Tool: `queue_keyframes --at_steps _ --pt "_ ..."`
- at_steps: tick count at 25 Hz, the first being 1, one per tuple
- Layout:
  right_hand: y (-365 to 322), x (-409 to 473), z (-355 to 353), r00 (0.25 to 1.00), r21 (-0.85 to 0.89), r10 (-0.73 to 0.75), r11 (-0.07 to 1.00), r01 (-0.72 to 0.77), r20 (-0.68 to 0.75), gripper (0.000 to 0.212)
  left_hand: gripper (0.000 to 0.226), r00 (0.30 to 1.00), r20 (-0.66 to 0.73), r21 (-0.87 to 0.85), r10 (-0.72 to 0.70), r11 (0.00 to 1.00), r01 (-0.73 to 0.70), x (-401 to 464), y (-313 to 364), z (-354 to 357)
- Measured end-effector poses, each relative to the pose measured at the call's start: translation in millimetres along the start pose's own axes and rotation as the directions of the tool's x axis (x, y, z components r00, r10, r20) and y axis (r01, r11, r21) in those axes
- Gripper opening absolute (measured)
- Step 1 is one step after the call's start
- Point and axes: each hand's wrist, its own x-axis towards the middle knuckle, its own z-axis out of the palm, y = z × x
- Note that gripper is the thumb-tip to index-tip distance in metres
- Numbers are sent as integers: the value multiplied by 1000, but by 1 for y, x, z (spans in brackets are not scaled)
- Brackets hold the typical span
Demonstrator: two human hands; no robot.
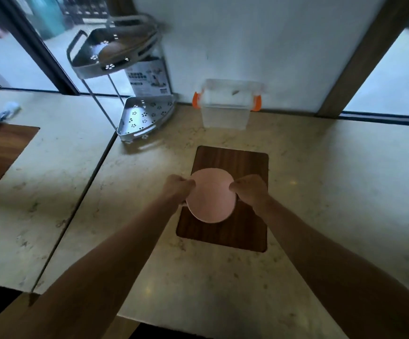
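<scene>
A round pink plate (210, 195) is held over a dark wooden placemat (232, 231) on the marble counter. My left hand (177, 188) grips the plate's left rim with curled fingers. My right hand (251, 189) grips its right rim the same way. Whether the plate touches the mat or hangs just above it, I cannot tell.
A clear plastic box with orange clips (226, 106) stands by the wall behind the mat. A two-tier metal corner rack (135, 94) stands at the back left. A second wooden mat (0, 155) lies on the left counter, past a seam (76, 206).
</scene>
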Motion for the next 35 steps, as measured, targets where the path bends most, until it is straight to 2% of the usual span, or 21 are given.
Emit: queue_keyframes --at_steps 6,11,16,19,22,25,29,33,35 --pt "-34 43 -50 993 -27 -55 998 52 -103 27 14 989 129 -66 66 996 -58 41 68 12" --pt "-79 87 -77 980 51 -91 994 101 -179 17 19 968 189 -160 165 978 -135 87 128 -1" --pt "-129 142 -104 962 90 -136 983 161 -237 7 13 930 210 -272 301 932 -240 139 190 -21" --pt "-153 180 -118 953 127 -169 970 206 -252 3 7 920 176 -265 349 917 -298 177 221 -33" --pt "-173 218 -125 939 81 -229 963 257 -256 11 11 915 156 -274 372 906 -321 217 245 -36" --pt "-179 251 -128 911 -18 -304 950 312 -278 15 13 880 139 -216 454 881 -420 249 257 -32" --pt "-175 292 -130 870 -107 -378 926 363 -316 18 7 783 94 -40 615 788 -614 289 263 -13" --pt "-162 320 -127 836 -230 -445 893 387 -321 18 9 711 71 168 700 694 -700 316 261 9" --pt "-153 330 -123 824 -234 -469 881 411 -319 18 10 703 72 225 708 675 -703 325 255 18"
